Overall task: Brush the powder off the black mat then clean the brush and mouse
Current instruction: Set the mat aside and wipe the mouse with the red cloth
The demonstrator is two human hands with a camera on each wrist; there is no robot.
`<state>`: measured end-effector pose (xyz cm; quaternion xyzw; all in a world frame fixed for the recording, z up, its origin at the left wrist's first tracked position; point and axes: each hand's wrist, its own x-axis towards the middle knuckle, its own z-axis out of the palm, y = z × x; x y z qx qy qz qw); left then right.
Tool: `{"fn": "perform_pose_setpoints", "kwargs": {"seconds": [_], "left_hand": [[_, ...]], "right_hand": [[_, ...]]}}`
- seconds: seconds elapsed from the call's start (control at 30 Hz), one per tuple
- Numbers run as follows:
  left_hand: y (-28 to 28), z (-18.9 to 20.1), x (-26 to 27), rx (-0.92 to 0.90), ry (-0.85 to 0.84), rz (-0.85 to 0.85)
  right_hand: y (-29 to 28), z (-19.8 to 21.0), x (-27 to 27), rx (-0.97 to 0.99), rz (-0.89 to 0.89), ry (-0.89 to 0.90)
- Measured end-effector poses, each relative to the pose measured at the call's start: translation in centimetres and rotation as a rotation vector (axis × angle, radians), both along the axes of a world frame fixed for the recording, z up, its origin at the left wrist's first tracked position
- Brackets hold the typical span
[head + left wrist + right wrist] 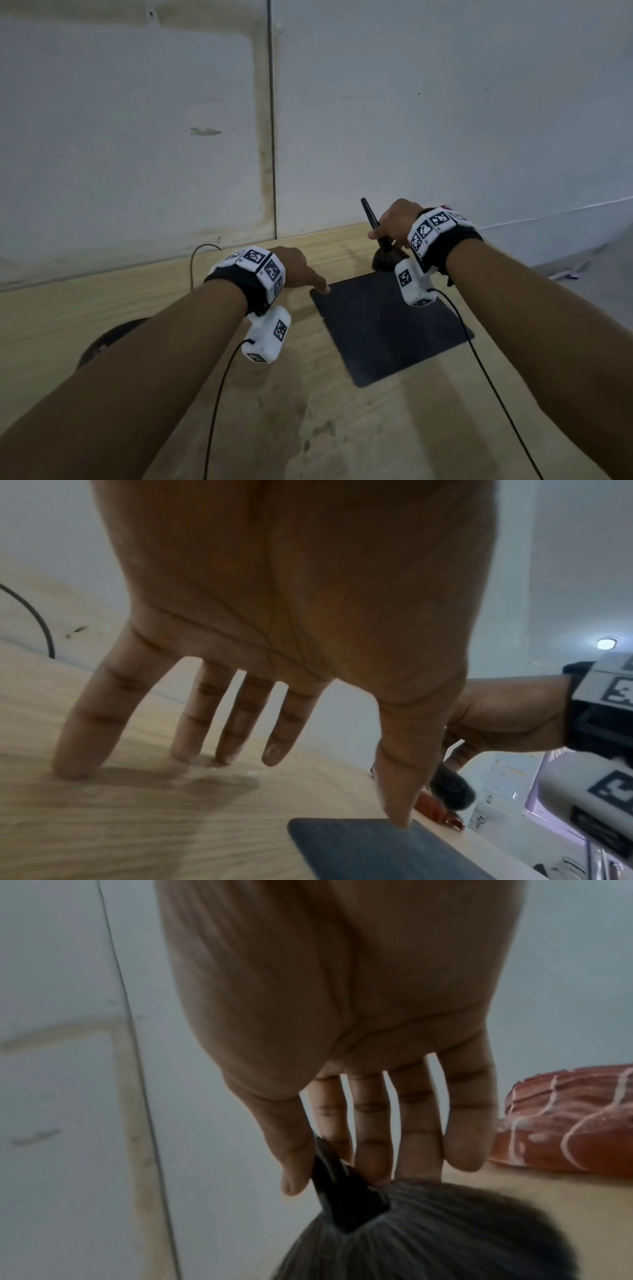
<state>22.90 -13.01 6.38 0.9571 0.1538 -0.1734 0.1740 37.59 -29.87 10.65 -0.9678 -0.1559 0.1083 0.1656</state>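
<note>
The right hand (pixel 397 222) pinches the brush (pixel 380 236) low on its handle, handle tilted up and away, bristles at the mat (pixel 387 329)'s far edge, while the left hand (pixel 294 267), fingers spread straight on the counter (pixel 102 308), thumb-pins the mat's far-left corner.

The table (pixel 102 308) is pale wood with a matt, visible grain, dusted with dull powder smears in front of the mat. The black mat (pixel 387 329) looks matt and finely textured. Beyond the mat, the brush (pixel 428 1231) has a glossy black handle and soft dark bristles.
</note>
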Motion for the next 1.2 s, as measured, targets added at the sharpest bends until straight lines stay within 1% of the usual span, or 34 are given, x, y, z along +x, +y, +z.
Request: {"fn": "perform_pose_setpoints", "kwargs": {"seconds": [0.2,0.27,0.4,0.5,0.57,0.6,0.67,0.7,0.73,0.77,0.83,0.87,0.93,1.07,1.13,1.2], "left_hand": [[-0.4,3.5,-3.2,0.022,0.008,0.052],[-0.5,3.9,-4.6,0.027,0.0,0.063],[0.2,4.1,-8.3,0.058,0.007,0.08],[1.3,3.8,-11.2,0.073,0.018,0.103],[2.1,3.7,-13.0,0.085,0.022,0.123],[2.4,3.7,-13.8,0.089,0.026,0.136],[3.2,4.0,-15.4,0.105,0.021,0.159],[3.7,4.1,-16.3,0.114,0.018,0.172],[4.2,4.3,-17.2,0.122,0.018,0.185],[4.7,4.4,-18.1,0.129,0.018,0.201],[6.1,4.5,-20.2,0.141,0.02,0.242],[6.8,4.6,-21.3,0.149,0.025,0.264],[8.7,4.6,-23.8,0.175,0.046,0.315],[11.6,3.6,-28.3,0.234,0.095,0.403],[12.4,3.2,-29.8,0.257,0.121,0.427],[12.9,3.0,-30.6,0.252,0.14,0.452]], "right_hand": [[1.9,0.1,-0.3,-0.043,0.007,-0.032],[3.0,0.1,-1.2,-0.052,0.029,-0.032],[5.9,-0.2,-3.3,-0.132,0.077,-0.074],[7.9,-0.4,-5.6,-0.145,0.144,0.006],[9.2,-0.9,-7.4,-0.174,0.132,-0.005],[10.1,-1.3,-7.8,-0.211,0.127,-0.022],[13.0,-5.1,-3.3,-0.322,0.144,-0.075],[14.4,-6.5,-2.0,-0.358,0.162,-0.087],[15.3,-7.1,-2.2,-0.358,0.193,-0.105],[16.0,-6.5,-4.0,-0.306,0.219,-0.102],[16.3,-2.8,-11.7,-0.146,0.26,-0.089],[16.8,-1.9,-13.4,-0.082,0.261,-0.082],[18.7,-1.4,-14.7,-0.024,0.277,-0.11],[21.7,-2.5,-16.0,-0.017,0.291,-0.199],[22.7,-3.2,-16.3,-0.051,0.293,-0.229],[23.1,-4.5,-16.4,-0.141,0.272,-0.216]]}}
